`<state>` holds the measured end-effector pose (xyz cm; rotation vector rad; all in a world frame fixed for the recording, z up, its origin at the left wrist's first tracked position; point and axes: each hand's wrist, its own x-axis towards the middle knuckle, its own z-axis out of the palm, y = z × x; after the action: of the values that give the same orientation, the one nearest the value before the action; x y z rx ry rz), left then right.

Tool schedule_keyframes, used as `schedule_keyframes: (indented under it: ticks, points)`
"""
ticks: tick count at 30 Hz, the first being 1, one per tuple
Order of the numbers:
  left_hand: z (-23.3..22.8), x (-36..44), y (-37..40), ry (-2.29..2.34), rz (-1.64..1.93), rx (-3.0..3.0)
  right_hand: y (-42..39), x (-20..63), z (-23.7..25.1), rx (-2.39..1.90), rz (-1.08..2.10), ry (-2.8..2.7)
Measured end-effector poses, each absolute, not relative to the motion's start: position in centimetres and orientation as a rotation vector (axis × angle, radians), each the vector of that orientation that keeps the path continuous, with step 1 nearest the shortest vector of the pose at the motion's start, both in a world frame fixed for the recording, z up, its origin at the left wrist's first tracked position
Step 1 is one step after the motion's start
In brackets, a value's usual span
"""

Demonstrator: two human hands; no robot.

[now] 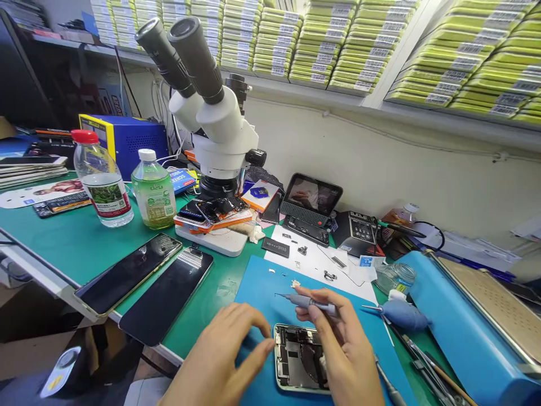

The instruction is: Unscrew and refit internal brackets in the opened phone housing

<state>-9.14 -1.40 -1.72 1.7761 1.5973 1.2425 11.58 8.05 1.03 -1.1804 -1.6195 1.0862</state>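
My right hand (342,338) holds a slim grey precision screwdriver (310,303) between thumb and fingers. Its thin tip points left, above the blue mat (257,282); whether anything tiny clings to the tip I cannot tell. Below lies an opened phone (296,366) in a pale frame, its dark inner parts exposed and its right side hidden by my right hand. My left hand (224,352) is at the phone's left edge, thumb and index finger slightly apart, with nothing visible between them. A small metal part (295,283) rests on the mat just beyond the screwdriver.
A white sheet (313,265) beyond the mat bears small parts and a black battery (275,247). Two dark phone screens (169,299) lie at left. A microscope (220,129) and bottles (153,189) stand behind. A blue air blower (403,314) and tweezers (426,361) lie right.
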Motion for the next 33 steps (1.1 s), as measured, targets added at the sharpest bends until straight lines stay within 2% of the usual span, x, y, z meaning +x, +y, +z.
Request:
schedule_keyframes:
  ticks: [4,9,19,33]
  points:
    - [-1.7,-9.7,-0.9,1.586,1.436,1.537,6.8,11.3,2.0,-1.129,1.171,-1.303]
    - [-1.9,-8.6,-0.2,1.393,1.540,1.565,5.8,10.1,2.2,-1.036,1.402,-0.993]
    - [-2.0,-8.5,-0.5,1.256,1.610,1.570,4.9,9.4,1.1,-1.093,1.470,-0.973]
    - [-1.0,-8.7,-0.9,1.269,1.515,1.387,5.1,9.9,0.0,-1.070,1.494,-1.056]
